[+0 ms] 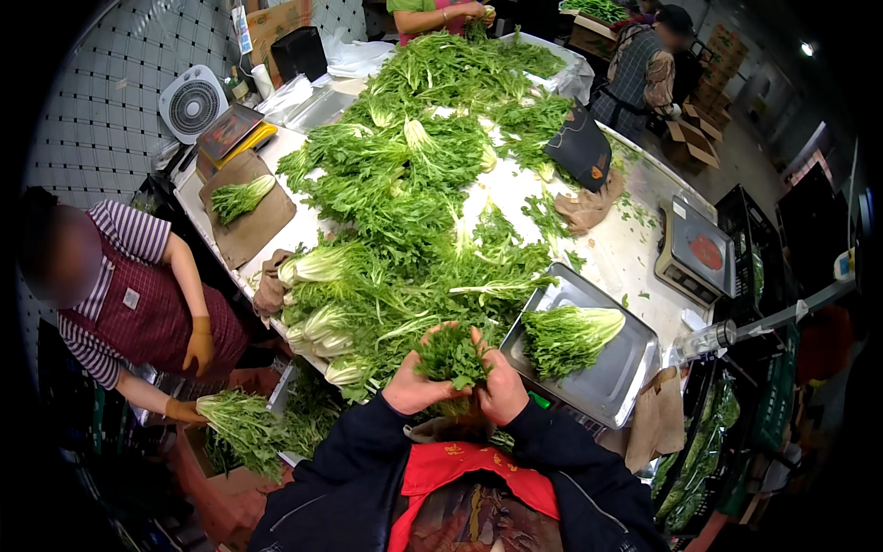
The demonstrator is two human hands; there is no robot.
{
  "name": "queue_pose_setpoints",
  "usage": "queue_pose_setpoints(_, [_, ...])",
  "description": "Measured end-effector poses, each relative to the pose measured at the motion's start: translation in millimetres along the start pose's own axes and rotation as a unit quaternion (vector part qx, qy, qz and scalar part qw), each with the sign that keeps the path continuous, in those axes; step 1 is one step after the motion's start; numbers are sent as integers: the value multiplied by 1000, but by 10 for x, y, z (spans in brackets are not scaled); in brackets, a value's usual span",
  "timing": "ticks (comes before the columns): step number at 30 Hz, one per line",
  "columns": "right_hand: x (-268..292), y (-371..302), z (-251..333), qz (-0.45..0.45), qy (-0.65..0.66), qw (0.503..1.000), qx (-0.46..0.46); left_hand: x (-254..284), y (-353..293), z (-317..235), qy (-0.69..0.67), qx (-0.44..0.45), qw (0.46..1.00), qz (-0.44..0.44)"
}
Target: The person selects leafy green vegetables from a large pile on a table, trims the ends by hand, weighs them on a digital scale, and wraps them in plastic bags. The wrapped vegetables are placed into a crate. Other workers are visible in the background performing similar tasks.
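Note:
In front of my body, both hands are closed round a leafy bunch of curly endive (452,357). My left hand (412,385) grips its left side and my right hand (502,390) its right side, with the frilly leaves facing away from me. The lower end of the bunch is hidden between my palms. Just right of my hands, a grey metal tray (635,368) bears one pale-stemmed endive head (570,339). A large pile of curly endive (386,216) spreads over the white table beyond my hands, several pale stem ends showing at its near left edge.
At left, a gloved co-worker (156,304) holds an endive head (244,423) over a cardboard box. A second scale (697,248) stands at the table's right edge. Brown cloths (589,204) and a dark cap-like item (579,145) lie on the table. Crates with greens (704,451) stand at right.

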State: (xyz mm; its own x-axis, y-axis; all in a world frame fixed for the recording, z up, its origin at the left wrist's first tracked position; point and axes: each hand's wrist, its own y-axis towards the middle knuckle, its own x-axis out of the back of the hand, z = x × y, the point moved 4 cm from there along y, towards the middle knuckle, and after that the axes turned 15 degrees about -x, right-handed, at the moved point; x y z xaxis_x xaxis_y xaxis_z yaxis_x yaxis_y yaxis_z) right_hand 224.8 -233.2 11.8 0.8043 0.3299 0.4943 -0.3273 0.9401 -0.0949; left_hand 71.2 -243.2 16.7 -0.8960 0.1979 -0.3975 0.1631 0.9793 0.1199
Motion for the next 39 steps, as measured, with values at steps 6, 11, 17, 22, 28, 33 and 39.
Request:
queue_pose_setpoints(6, [-81,-3,-50,9,-64,993,102,-64,95,-5,218,-98,970,36])
queue_pose_setpoints(11, [214,-16,251,82,-109,990,20,14,126,-57,242,-173,952,-78])
queue_pose_setpoints(17, [309,34,499,-117,-46,988,88,-141,136,135,267,-94,955,86])
queue_pose_setpoints(22, [222,37,440,-173,-48,980,84,-194,106,334,330,-20,931,153])
queue_pose_setpoints(28, [159,73,274,-173,-52,980,81,-293,78,396,372,-82,911,160])
queue_pose_setpoints(33, [45,112,114,-133,-2,990,44,-194,-3,536,513,-67,844,140])
queue_pose_setpoints(39, [-128,176,-138,124,179,963,-160,-170,-44,93,628,-100,732,244])
